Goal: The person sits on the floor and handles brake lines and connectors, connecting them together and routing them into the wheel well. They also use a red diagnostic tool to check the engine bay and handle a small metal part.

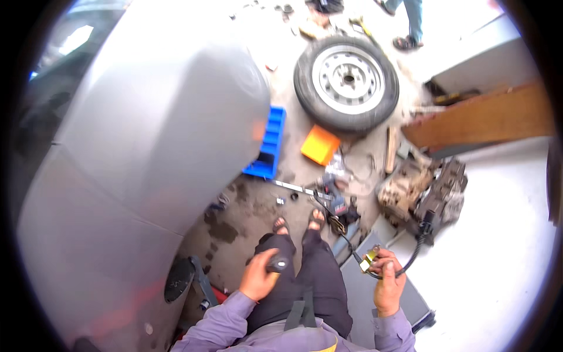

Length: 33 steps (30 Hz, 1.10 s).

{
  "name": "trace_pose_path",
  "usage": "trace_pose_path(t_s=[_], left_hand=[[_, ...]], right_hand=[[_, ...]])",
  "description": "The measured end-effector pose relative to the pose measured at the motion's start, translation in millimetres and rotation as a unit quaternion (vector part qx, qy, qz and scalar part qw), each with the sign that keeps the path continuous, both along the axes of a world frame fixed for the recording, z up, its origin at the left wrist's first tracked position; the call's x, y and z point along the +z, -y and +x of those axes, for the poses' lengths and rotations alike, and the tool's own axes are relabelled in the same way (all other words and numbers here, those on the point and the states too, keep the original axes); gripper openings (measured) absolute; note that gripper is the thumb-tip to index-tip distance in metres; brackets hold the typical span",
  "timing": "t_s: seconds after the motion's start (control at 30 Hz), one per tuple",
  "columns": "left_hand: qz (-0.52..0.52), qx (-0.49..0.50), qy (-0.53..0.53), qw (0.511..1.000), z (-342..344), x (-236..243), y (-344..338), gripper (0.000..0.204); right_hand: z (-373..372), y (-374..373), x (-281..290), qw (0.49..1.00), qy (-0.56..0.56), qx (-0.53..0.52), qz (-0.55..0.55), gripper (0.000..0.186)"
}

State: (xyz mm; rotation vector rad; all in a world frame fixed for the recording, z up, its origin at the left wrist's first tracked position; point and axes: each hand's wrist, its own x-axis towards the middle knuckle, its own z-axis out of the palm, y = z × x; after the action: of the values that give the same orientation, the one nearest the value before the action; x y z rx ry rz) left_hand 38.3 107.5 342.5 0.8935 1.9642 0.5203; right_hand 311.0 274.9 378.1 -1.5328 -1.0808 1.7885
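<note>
My left hand point(258, 277) is closed round a black, round-ended object point(277, 263) in front of my thighs. The end facing up has a small pale spot, and my fingers hide the rest, so its kind cannot be told. Farther right, my right hand point(388, 280) pinches a yellowish metal bracket point(369, 258) between thumb and fingers. A black corrugated cable point(419, 252) runs from beside that hand up to a dark connector end point(426, 220). A thinner dark cable point(350, 246) leads away from the bracket toward the floor near my feet.
A grey car body panel point(176, 117) fills the left. On the floor lie a wheel point(349, 79), a blue compartment tray point(272, 138), an orange box point(320, 145), a cordless power tool point(335, 202) and a greasy metal assembly point(419, 188). Another person's leg point(414, 20) stands at the far right.
</note>
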Motion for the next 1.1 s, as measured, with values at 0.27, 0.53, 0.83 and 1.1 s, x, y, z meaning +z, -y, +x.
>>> trace_pose_path(t_s=[0.27, 0.53, 0.83, 1.1], left_hand=[[0.121, 0.022, 0.194, 0.973, -57, 152, -215, 0.053], [0.247, 0.119, 0.119, 0.954, -108, 227, -385, 0.053], [0.277, 0.413, -0.289, 0.818, -182, 439, -412, 0.055], [0.110, 0.742, -0.370, 0.548, -213, 535, -335, 0.035]], right_hand=[[-80, -201, 108, 0.925, -0.033, -0.058, 0.374, 0.022], [-131, -489, 177, 0.966, -0.125, 0.105, 0.201, 0.051], [-384, -610, 335, 0.949, -0.179, 0.258, 0.022, 0.045], [-535, -678, 345, 0.878, -0.219, 0.400, -0.147, 0.042]])
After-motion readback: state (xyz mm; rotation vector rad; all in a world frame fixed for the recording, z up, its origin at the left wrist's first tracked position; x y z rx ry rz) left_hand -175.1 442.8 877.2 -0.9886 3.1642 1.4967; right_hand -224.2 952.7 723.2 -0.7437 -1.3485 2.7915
